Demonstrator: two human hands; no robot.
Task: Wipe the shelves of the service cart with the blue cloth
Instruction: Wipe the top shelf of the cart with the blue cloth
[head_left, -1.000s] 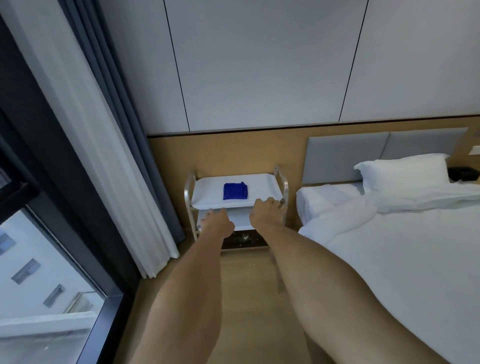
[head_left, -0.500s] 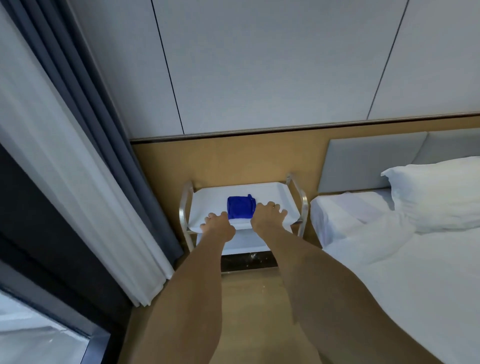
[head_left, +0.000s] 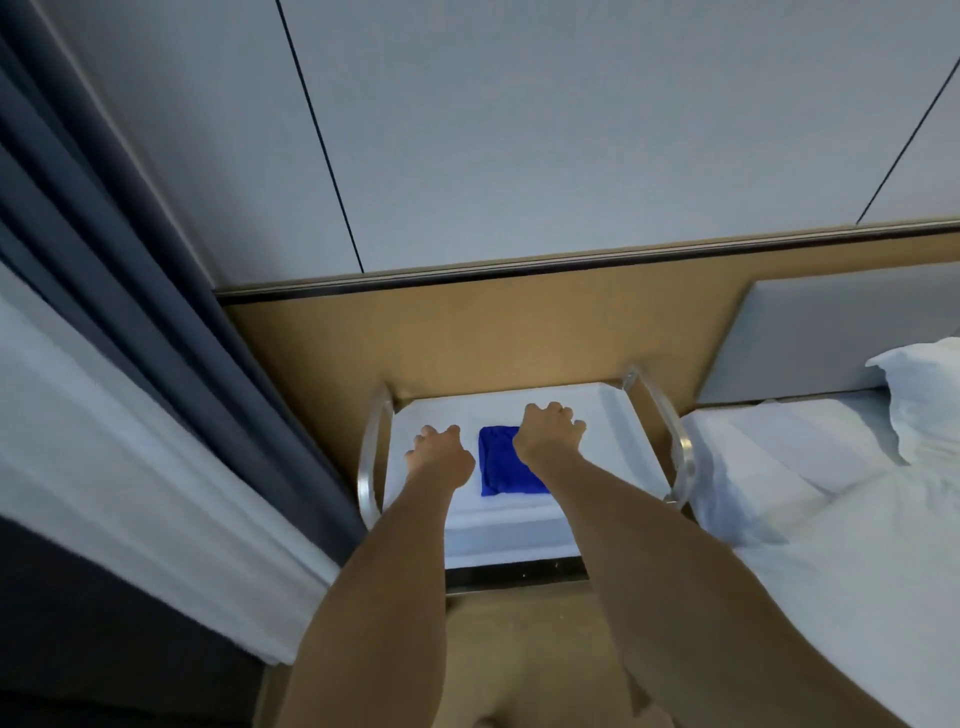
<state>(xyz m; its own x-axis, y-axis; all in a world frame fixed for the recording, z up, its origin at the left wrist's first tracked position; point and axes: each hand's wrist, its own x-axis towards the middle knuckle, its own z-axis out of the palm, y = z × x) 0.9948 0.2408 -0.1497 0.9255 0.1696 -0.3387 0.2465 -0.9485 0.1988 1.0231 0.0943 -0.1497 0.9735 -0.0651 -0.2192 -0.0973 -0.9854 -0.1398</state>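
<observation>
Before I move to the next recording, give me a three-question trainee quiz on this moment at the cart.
1. True or false: the blue cloth lies on the top shelf of the service cart.
2. Multiple choice: where does the cloth show? A) between the two hands, B) on the bed, C) on the floor.
3. Fill in: just right of the cart stands a ____ with white linen.

Key
1. True. It lies folded there.
2. A. It shows between the left hand and the right hand; neither clearly grips it yet.
3. Bed, with a pillow at its head.
</observation>
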